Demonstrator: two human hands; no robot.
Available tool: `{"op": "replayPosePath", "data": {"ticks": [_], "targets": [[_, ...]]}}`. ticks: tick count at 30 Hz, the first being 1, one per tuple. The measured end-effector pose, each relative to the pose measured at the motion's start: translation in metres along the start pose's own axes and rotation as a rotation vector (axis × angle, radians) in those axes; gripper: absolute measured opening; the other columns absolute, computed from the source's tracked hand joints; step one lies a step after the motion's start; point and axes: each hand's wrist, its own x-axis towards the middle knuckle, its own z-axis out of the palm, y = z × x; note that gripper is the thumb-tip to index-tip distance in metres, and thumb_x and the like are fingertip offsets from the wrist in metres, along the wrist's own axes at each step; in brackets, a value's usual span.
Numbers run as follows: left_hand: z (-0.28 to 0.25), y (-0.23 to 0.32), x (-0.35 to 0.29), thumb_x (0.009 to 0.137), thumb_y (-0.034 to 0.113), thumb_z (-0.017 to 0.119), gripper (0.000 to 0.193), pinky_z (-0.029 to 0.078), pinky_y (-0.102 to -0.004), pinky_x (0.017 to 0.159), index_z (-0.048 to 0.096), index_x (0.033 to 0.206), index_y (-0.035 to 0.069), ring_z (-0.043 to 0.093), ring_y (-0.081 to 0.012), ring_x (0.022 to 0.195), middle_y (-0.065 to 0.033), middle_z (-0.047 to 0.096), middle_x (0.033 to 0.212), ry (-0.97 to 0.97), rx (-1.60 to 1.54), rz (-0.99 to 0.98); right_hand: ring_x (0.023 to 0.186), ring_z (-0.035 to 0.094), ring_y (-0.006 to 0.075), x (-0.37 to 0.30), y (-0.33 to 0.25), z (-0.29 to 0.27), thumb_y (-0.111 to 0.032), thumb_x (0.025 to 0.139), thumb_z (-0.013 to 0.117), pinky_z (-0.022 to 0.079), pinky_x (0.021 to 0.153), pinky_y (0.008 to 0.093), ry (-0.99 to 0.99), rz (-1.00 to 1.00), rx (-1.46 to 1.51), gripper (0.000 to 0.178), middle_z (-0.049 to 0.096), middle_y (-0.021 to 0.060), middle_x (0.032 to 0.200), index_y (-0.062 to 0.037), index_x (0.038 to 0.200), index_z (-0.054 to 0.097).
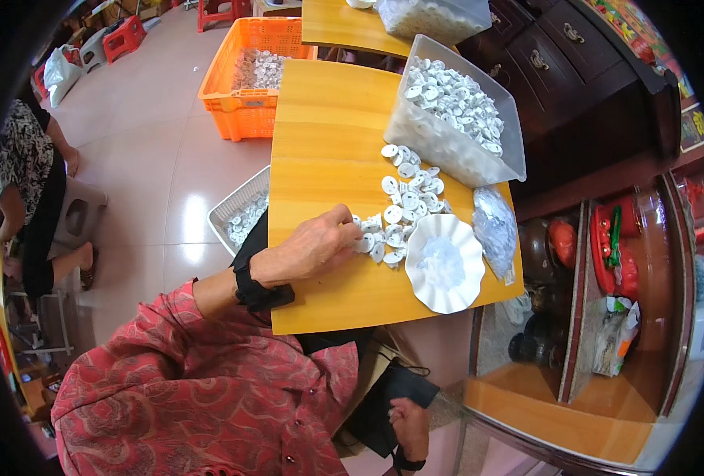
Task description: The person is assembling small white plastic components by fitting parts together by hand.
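Observation:
My left hand (314, 247), with a black band at the wrist, is over the yellow wooden table (328, 143). Its fingers are curled together at the left edge of a loose pile of small white round plastic pieces (411, 194); whatever is between the fingertips is hidden. Right of the pile is a white scalloped bowl (475, 266) with small translucent pieces inside. Below the table's near edge, my right hand (410, 428) is held closed beside a black cloth or bag (391, 397). What it may hold cannot be made out.
A translucent bin (455, 151) full of white pieces stands at the table's far right, near a clear plastic bag (494, 230). An orange crate (245, 119) and a white basket (223, 214) sit at the left. Another person (34, 182) sits far left. Dark drawers (558, 55) border the right.

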Motion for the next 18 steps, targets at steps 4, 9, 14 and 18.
{"op": "replayPosePath", "data": {"ticks": [4, 9, 14, 18], "targets": [[-0.001, 0.005, -0.006, 0.082, 0.010, 0.068, 0.017, 0.051, -0.0398, 0.074, 0.063, 0.097, 0.003, 0.061, -0.0334, 0.083, -0.0166, 0.056, 0.101, -0.039, -0.076, 0.013, 0.065, 0.064, 0.0183, 0.041, -0.042, -0.026, 0.001, 0.083, 0.060, 0.051, 0.061, 0.0294, 0.199, -0.153, -0.011, 0.017, 0.066, 0.0128, 0.077, 0.0007, 0.098, 0.067], [-0.003, 0.011, -0.017, 0.083, 0.010, 0.067, 0.015, 0.048, -0.0422, 0.069, 0.057, 0.089, 0.001, 0.059, -0.0360, 0.081, -0.0197, 0.056, 0.094, -0.087, -0.145, -0.045, 0.079, 0.062, 0.0346, 0.092, -0.111, -0.056, -0.002, 0.085, 0.061, 0.050, 0.070, 0.0400, 0.372, -0.354, 0.115, 0.014, 0.063, 0.0164, 0.087, 0.0005, 0.098, 0.065], [0.006, 0.007, -0.032, 0.084, 0.013, 0.069, 0.017, 0.048, -0.0349, 0.062, 0.059, 0.090, 0.001, 0.060, -0.0266, 0.069, -0.0126, 0.060, 0.082, -0.015, -0.191, -0.090, 0.085, 0.061, 0.0278, 0.145, -0.143, -0.060, -0.007, 0.085, 0.065, 0.047, 0.072, 0.0364, 0.547, -0.573, -0.044, 0.018, 0.061, 0.0136, 0.094, -0.0008, 0.102, 0.065], [0.007, 0.017, -0.041, 0.084, 0.018, 0.072, 0.022, 0.047, -0.0304, 0.054, 0.059, 0.086, 0.000, 0.060, -0.0178, 0.059, -0.0080, 0.063, 0.070, -0.017, -0.467, -0.373, 0.103, 0.053, 0.0294, 0.172, -0.163, -0.052, -0.017, 0.082, 0.072, 0.040, 0.086, 0.0421, 0.606, -0.585, -0.315, 0.034, 0.056, 0.0106, 0.106, -0.0025, 0.111, 0.062]]}}
